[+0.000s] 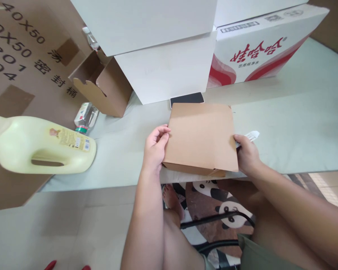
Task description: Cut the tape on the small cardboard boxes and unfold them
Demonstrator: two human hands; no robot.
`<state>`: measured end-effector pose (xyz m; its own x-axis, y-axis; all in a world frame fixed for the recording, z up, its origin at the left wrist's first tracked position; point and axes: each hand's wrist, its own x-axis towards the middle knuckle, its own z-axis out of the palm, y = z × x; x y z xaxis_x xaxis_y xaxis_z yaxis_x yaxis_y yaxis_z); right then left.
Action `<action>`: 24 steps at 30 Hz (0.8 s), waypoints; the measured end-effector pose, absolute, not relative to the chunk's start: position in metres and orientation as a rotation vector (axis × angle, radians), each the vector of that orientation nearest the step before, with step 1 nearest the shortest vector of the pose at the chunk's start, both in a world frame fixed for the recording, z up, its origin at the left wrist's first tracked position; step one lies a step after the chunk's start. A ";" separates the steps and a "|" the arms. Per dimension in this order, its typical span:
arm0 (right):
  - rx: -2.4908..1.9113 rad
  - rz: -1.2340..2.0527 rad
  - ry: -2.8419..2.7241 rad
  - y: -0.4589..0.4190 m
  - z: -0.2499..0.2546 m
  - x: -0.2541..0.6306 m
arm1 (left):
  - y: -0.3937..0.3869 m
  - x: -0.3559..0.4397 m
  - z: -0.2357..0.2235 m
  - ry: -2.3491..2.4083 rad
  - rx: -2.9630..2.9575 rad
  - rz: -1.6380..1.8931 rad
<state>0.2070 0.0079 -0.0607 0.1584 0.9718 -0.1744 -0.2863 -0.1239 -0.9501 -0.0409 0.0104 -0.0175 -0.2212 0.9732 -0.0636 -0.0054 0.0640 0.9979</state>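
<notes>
A small brown cardboard box [201, 137] sits near the front edge of the covered table, its flat lid facing up. My left hand [154, 148] grips the box's left side, with thumb and fingers curled at the edge. On the opposite side my right hand [247, 155] is closed on the lid's right edge, thumb on top; its other fingers are mostly hidden. A white pointed piece with faint print [252, 135] shows just beyond the right hand, and I cannot tell whether the hand touches it. Just behind the box lies a dark-screened phone [187, 99], partly covered by it.
White cartons [169, 71] stand at the back, one with red lettering [259, 56]. To the left are an open brown box [109, 86], a clear bottle [86, 117], a large pale yellow jug [45, 144] and a big printed carton [30, 48]. Below is a panda-patterned mat [205, 202].
</notes>
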 end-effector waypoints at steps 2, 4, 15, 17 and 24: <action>-1.190 1.313 -0.775 0.007 -0.060 0.207 | 0.011 -0.041 -0.017 1.401 1.055 1.320; -1.223 1.329 -0.740 0.006 -0.059 0.206 | 0.011 -0.041 -0.017 1.406 1.052 1.324; -1.159 1.460 -0.761 0.005 -0.041 0.200 | 0.013 -0.040 -0.024 1.394 0.881 1.326; -1.163 1.448 -0.753 0.005 -0.040 0.200 | 0.015 -0.042 -0.028 1.384 0.880 1.301; -1.285 1.362 -0.598 0.012 -0.052 0.217 | 0.016 -0.042 -0.034 1.513 0.932 1.168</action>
